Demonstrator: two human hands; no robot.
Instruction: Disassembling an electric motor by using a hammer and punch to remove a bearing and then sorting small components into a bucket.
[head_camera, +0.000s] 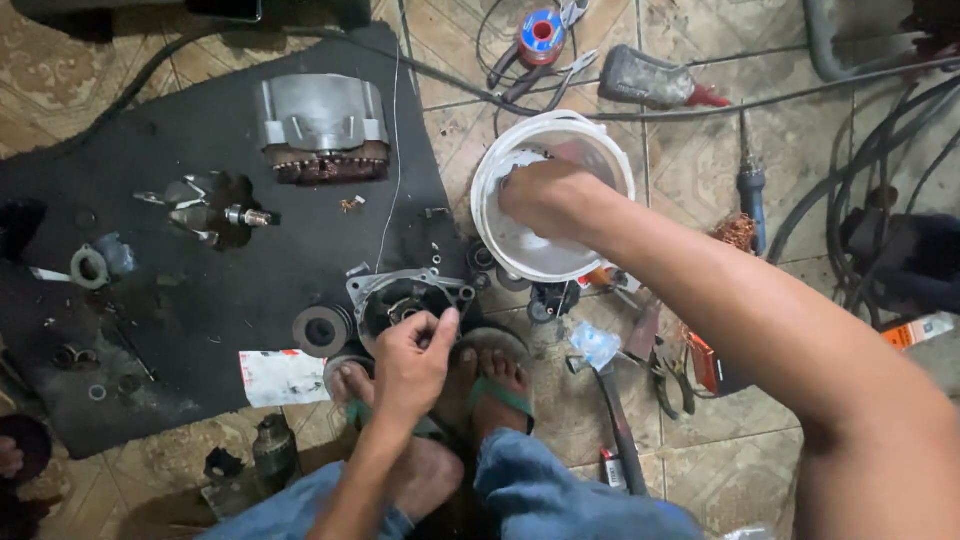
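Left hand (412, 362) pinches the rim of the grey cast-metal motor end housing (405, 298) on the black floor mat (170, 300) — right hand (545, 196) dips, fingers curled, grip unclear, into the round white plastic tub (553, 195); likely cleaning or greasing stage, next needing steady housing support.

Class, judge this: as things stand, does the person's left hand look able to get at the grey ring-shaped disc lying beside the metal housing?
Probably yes: the left hand rests on the metal housing, the ring-shaped disc lies uncovered just beside it, and nothing stands between them.
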